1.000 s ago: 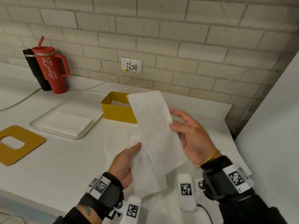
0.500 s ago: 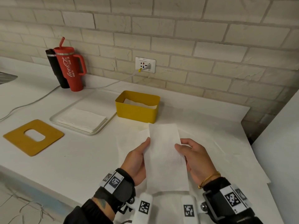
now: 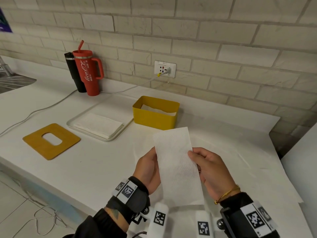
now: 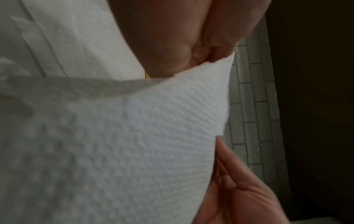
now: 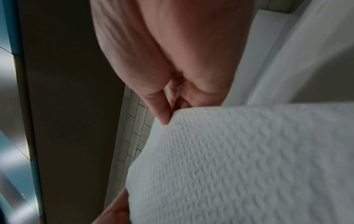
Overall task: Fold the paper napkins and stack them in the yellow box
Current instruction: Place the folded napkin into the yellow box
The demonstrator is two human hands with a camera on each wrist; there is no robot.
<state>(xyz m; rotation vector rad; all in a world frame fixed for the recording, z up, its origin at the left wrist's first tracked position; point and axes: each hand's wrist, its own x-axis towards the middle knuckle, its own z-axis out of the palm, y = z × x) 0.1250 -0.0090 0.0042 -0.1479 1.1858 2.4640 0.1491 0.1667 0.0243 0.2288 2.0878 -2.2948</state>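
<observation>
Mid-task at a white countertop (image 3: 89,169), read L to R: a wooden lid w/ an oval slot (image 3: 51,141) lies flat at far left, apart from everything else; next to it a white tray (image 3: 75,121) holds a stack of unfolded paper napkins (image 3: 98,125), so plenty appears left to fold. Behind the tray, by the brick wall, a red Coca-Cola tumbler (image 3: 87,73) stands just in front of a black bottle (image 3: 72,73). Right of the tray, nearly touching its corner, the yellow box (image 3: 155,117) sits open w/ white napkin paper already inside, edge showing below the rim; how many are in there can't be told. In the foreground a person holds one napkin (image 3: 178,165) up over the counter, near the box but not in it. It looks like a long, narrow strip, apparently folded once lengthwise, embossed w/ a fine dimple pattern, thin and limp, bottom end hanging toward the wrists. The left hand (image 3: 149,169) pinches the strip's left edge, thumb on the front, fingers hidden behind the paper; the right hand (image 3: 209,170) grips the right edge w/ thumb on the front and fingers curled behind. Wrist views show the same textured sheet (image 4: 134,144) close up, w/ fingertips (image 5: 162,112) nipping its edge. Judged status: this napkin is partway folded, probably needing one more fold before going into the box; the tray stack is untouched for now. A large white paper sheet lies flat on the counter under the hands.
</observation>
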